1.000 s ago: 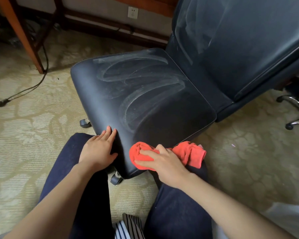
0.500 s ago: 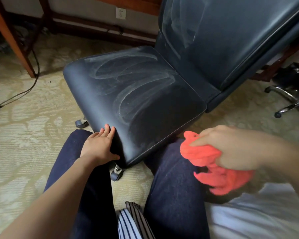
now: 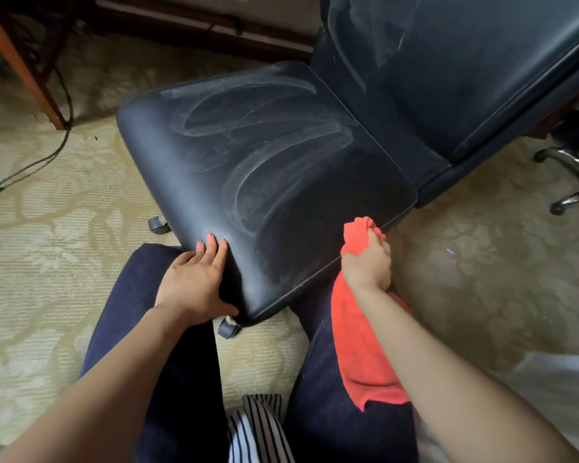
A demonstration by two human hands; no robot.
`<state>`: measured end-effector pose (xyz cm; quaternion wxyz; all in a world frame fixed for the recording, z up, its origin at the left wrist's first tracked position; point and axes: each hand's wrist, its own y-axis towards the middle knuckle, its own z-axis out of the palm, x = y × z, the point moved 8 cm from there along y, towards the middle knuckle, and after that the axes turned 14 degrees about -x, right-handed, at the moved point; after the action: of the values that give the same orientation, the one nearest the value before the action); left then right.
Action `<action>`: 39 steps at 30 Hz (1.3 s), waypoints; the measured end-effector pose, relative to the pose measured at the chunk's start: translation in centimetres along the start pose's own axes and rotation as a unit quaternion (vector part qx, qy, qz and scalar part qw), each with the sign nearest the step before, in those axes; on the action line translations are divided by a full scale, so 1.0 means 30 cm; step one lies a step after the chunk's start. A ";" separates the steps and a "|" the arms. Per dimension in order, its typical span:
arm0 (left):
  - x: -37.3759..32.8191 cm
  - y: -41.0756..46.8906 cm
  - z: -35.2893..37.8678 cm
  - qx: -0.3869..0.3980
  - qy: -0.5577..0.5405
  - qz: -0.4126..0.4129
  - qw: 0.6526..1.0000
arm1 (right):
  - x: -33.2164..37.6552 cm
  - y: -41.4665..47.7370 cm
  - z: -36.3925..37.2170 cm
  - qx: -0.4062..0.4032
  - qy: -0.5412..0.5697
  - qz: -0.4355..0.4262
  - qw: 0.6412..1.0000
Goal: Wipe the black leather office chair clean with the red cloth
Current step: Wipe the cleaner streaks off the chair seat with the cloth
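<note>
The black leather office chair [image 3: 281, 155] fills the middle of the head view, its seat streaked with pale dusty wipe marks and its backrest leaning away at the upper right. My left hand [image 3: 198, 282] rests flat on the seat's near left corner, fingers straight. My right hand [image 3: 368, 265] grips the red cloth [image 3: 365, 349] at the seat's near right edge. A bunched end of the cloth sticks up above my fist and touches the seat rim. The rest hangs down over my right thigh.
My two legs in dark trousers straddle the chair's front corner above patterned beige carpet [image 3: 47, 262]. A wooden desk leg [image 3: 24, 65] and a black cable [image 3: 30, 162] lie at the left. Another chair's chrome base [image 3: 572, 182] stands at the right.
My right hand has swung the cloth from off the seat's right side back to the near right edge, and the cloth now hangs longer. My left hand stays on the corner.
</note>
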<state>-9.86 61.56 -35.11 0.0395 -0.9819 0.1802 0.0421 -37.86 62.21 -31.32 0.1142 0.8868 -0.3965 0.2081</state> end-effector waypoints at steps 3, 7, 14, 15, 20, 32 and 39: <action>-0.009 0.003 -0.003 0.003 0.019 0.002 1.000 | 0.053 -0.088 0.050 0.048 -0.107 -0.113 0.987; -0.020 0.004 -0.004 0.018 0.045 -0.005 0.999 | 0.079 -0.188 0.046 0.072 -0.136 -0.291 0.944; -0.012 -0.005 -0.023 0.037 0.045 -0.022 0.998 | 0.087 -0.372 0.028 0.093 -0.075 -0.531 0.839; -0.012 -0.007 -0.025 0.037 0.042 -0.025 0.998 | 0.087 -0.394 0.027 0.106 -0.059 -0.562 0.818; -0.025 -0.032 -0.037 0.024 0.031 -0.032 0.999 | 0.072 -0.358 -0.001 0.102 0.054 -0.527 0.842; -0.042 -0.048 -0.047 -0.003 0.019 -0.018 1.000 | -0.154 0.021 0.047 0.095 -0.045 0.096 0.990; -0.011 -0.030 0.006 0.006 0.026 -0.021 0.999 | -0.083 -0.112 0.102 0.175 -0.208 -0.078 0.959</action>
<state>-9.87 62.52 -35.21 0.0415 -0.9860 0.1606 0.0149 -35.99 64.92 -35.32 -0.1120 0.9447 -0.2989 0.0751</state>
